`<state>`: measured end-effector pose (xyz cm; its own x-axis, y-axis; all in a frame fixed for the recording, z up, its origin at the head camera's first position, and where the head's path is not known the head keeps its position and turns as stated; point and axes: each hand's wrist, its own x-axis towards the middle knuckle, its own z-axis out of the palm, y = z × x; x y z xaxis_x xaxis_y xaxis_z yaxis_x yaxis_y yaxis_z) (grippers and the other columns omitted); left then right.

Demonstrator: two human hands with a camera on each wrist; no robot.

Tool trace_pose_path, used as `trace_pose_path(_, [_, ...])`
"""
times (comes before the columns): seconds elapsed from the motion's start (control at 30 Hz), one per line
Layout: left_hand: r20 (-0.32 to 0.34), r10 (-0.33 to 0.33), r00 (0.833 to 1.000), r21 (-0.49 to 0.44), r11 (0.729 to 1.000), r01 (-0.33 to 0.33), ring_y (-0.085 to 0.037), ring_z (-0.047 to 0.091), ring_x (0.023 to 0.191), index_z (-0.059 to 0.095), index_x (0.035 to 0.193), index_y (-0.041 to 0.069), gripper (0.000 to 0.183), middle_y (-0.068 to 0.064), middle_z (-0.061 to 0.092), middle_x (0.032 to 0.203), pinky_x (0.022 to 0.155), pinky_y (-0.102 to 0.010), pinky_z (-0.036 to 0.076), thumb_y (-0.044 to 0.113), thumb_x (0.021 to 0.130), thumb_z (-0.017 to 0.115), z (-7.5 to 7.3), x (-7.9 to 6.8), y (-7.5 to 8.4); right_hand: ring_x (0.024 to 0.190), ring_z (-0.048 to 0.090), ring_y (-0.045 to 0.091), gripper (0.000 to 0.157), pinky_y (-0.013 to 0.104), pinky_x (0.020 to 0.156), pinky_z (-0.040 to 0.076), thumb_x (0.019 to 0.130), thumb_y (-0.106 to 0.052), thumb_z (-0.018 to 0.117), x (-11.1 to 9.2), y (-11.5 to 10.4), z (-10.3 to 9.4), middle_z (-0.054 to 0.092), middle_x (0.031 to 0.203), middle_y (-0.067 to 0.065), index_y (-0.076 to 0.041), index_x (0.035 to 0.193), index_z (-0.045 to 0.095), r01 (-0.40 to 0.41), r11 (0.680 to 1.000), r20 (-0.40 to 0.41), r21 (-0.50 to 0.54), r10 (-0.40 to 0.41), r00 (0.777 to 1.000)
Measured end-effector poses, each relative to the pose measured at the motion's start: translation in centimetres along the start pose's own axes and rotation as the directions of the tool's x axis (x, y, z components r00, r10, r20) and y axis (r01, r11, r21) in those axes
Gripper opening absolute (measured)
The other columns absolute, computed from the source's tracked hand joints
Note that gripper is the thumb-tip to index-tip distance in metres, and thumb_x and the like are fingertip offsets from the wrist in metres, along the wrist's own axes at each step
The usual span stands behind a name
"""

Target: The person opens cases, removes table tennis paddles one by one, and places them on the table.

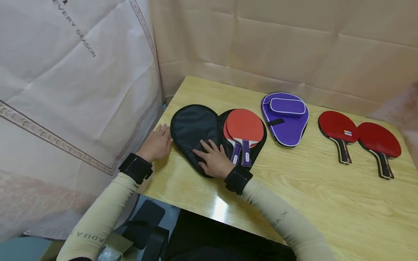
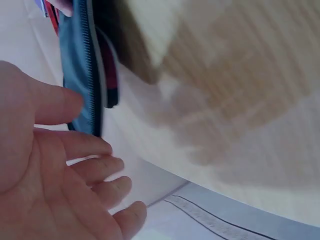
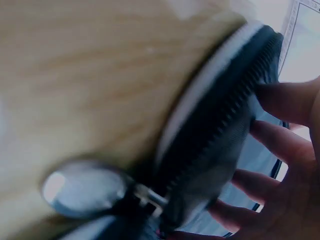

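Note:
A black zippered paddle case (image 1: 192, 127) lies unfolded at the left of the table. Two table tennis paddles (image 1: 245, 123) with orange-red faces and purple handles overlap on its right half. My left hand (image 1: 158, 143) is at the case's outer left edge, and its thumb meets the zipper (image 2: 92, 75) in the left wrist view. My right hand (image 1: 215, 159) rests with fingers spread on the lower part of the left half. The right wrist view has these fingers (image 3: 280, 142) against the dark fabric, with a metal zipper pull (image 3: 87, 190) hanging at the edge.
Right of the black case lies a purple paddle case (image 1: 287, 128) with white piping. Further right are two red paddles with black handles, one paddle (image 1: 334, 125) partly beside the other (image 1: 380, 139). Fabric curtains (image 1: 277, 47) hang behind and left of the wooden table (image 1: 294, 185).

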<state>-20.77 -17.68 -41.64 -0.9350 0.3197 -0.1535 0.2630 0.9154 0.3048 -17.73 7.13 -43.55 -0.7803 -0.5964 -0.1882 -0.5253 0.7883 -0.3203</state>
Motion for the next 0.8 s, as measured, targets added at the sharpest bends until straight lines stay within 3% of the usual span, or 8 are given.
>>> trace_pose_path(0.17, [-0.039, 0.016, 0.999, 0.04, 0.999, -0.014, -0.045, 0.015, 0.149, 0.022, 0.151, -0.013, 0.057, -0.033, 0.02, 0.158, 0.119, -0.059, 0.016, 0.016, 0.105, 0.038, -0.9, 0.9, 1.9, 0.151, 0.015, 0.039, 0.053, 0.069, 0.112, 0.022, 0.103, -0.031, 0.053, 0.2, 0.1, -0.3, 0.018, 0.165, 0.01, -0.027, 0.154, 0.039, -0.043, 0.998, 0.011, -0.043, 0.044, 0.999])
trace_pose_path(0.37, [-0.1, 0.148, 0.984, 0.088, 0.986, -0.139, -0.047, 0.024, 0.146, 0.031, 0.15, -0.009, 0.057, -0.034, 0.027, 0.155, 0.116, -0.06, 0.024, 0.02, 0.104, 0.046, -0.7, 3.4, 4.9, 0.151, 0.013, 0.038, 0.054, 0.07, 0.112, 0.022, 0.103, -0.033, 0.052, 0.0, 0.4, 0.2, 0.014, 0.166, 0.008, -0.03, 0.155, 0.036, -0.062, 0.997, 0.039, -0.052, 0.064, 0.997])
trace_pose_path(0.57, [-0.033, 0.156, 0.987, 0.089, 0.984, -0.152, -0.043, 0.017, 0.149, 0.03, 0.153, -0.003, 0.058, -0.029, 0.023, 0.159, 0.119, -0.057, 0.018, 0.026, 0.105, 0.044, -0.1, 6.5, 8.2, 0.151, 0.013, 0.037, 0.054, 0.069, 0.112, 0.023, 0.102, -0.033, 0.053, -0.7, 0.7, 0.4, 0.014, 0.166, 0.007, -0.03, 0.154, 0.037, -0.065, 0.997, 0.037, -0.052, 0.067, 0.997])
trace_pose_path(0.8, [0.028, 0.114, 0.993, 0.121, 0.986, -0.117, -0.042, 0.009, 0.151, 0.028, 0.155, 0.001, 0.059, -0.027, 0.015, 0.162, 0.121, -0.057, 0.011, 0.029, 0.106, 0.042, 1.2, 9.4, 10.0, 0.153, 0.007, 0.035, 0.056, 0.067, 0.115, 0.02, 0.103, -0.035, 0.05, -1.7, 1.6, 0.2, 0.009, 0.167, 0.004, -0.033, 0.156, 0.031, -0.064, 0.997, 0.097, -0.044, 0.068, 0.993])
